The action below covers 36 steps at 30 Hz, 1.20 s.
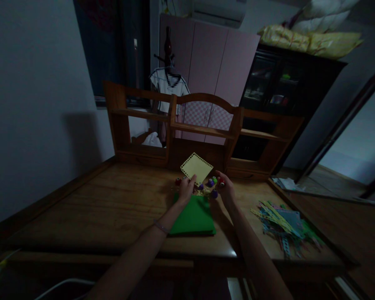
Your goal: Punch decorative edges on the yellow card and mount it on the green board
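My left hand (186, 191) pinches the lower corner of a pale yellow card (196, 167) with small holes along its edges. The card is held up, tilted like a diamond. To its right, my right hand (226, 188) has its fingers curled at a small red ball-like piece with an eye (221, 182). Purple pieces (214, 194), a green piece (214, 179) and another red piece (178, 181) lie around and between the hands, with small yellowish bits (203, 191) near them. A stack of green sheets (193, 216) rests below my left hand.
A pile of coloured strips and scraps (281, 221) lies on the right of the wooden desk (112, 200). A wooden shelf unit (203, 130) stands along the desk's back edge. White cables (65, 282) hang at the lower left.
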Each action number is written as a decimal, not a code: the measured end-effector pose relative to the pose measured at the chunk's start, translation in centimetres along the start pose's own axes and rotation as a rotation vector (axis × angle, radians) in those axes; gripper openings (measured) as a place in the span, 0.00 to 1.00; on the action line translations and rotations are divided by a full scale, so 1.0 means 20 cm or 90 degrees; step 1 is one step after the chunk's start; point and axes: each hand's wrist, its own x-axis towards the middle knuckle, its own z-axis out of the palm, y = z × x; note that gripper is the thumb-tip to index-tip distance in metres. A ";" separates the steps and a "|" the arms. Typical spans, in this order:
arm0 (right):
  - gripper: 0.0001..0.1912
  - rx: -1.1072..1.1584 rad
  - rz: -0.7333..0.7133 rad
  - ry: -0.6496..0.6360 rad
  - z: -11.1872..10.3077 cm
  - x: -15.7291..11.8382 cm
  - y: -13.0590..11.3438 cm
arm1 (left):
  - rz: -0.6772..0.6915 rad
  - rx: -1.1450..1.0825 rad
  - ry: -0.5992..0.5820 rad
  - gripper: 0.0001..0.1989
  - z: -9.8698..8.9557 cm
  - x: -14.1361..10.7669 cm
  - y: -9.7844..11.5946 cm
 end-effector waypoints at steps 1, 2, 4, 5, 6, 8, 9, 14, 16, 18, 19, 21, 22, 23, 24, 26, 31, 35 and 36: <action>0.24 0.012 0.007 0.006 -0.01 0.00 -0.01 | -0.004 0.008 0.007 0.23 -0.01 0.00 -0.01; 0.26 0.025 0.014 0.011 -0.02 0.01 -0.01 | -0.009 0.014 0.009 0.23 -0.01 0.01 -0.01; 0.28 0.035 0.027 0.031 -0.03 0.01 -0.01 | -0.012 0.020 0.009 0.25 -0.01 0.01 -0.01; 0.28 0.034 0.029 0.043 -0.04 0.01 0.00 | -0.013 0.021 0.007 0.25 -0.01 0.01 0.00; 0.27 0.026 0.027 0.057 -0.05 0.02 0.00 | -0.015 0.020 0.007 0.25 -0.01 0.01 0.00; 0.27 -0.019 0.010 0.087 -0.05 0.01 0.01 | -0.018 0.017 0.005 0.25 -0.01 0.00 0.01; 0.27 -0.053 -0.006 0.104 -0.05 0.01 0.02 | -0.019 0.016 0.004 0.25 -0.01 0.00 0.01; 0.25 -0.188 -0.107 0.156 -0.05 -0.02 0.03 | -0.020 0.011 0.008 0.23 -0.01 0.01 -0.01; 0.25 -0.200 -0.124 0.188 -0.06 -0.01 0.03 | -0.021 0.014 0.008 0.23 -0.01 0.01 0.00; 0.24 -0.205 -0.136 0.224 -0.08 0.00 0.03 | -0.019 0.017 0.009 0.22 -0.01 0.00 0.01; 0.24 -0.206 -0.144 0.233 -0.09 0.01 0.02 | -0.020 0.017 0.012 0.22 -0.01 0.00 0.02; 0.22 -0.206 -0.160 0.232 -0.10 0.02 0.03 | -0.027 0.020 0.013 0.22 -0.01 0.00 0.02; 0.21 -0.205 -0.164 0.223 -0.10 0.02 0.03 | -0.030 0.021 0.011 0.22 -0.01 0.00 0.02; 0.21 -0.203 -0.165 0.212 -0.10 0.02 0.03 | -0.031 0.021 0.006 0.22 0.00 0.00 0.02; 0.21 -0.201 -0.163 0.199 -0.10 0.02 0.04 | -0.028 0.020 0.001 0.22 0.00 0.00 0.02; 0.22 -0.204 -0.160 0.174 -0.09 0.02 0.05 | -0.018 0.019 0.000 0.22 0.00 0.01 0.00; 0.20 -0.271 -0.202 0.112 -0.09 0.03 0.13 | -0.010 0.032 0.001 0.23 0.00 0.01 -0.01; 0.17 -0.353 -0.226 0.084 -0.11 0.07 0.19 | -0.008 0.034 -0.010 0.24 0.01 0.01 -0.01; 0.18 -0.361 -0.226 0.086 -0.12 0.08 0.20 | -0.014 0.029 -0.013 0.24 0.01 0.01 -0.01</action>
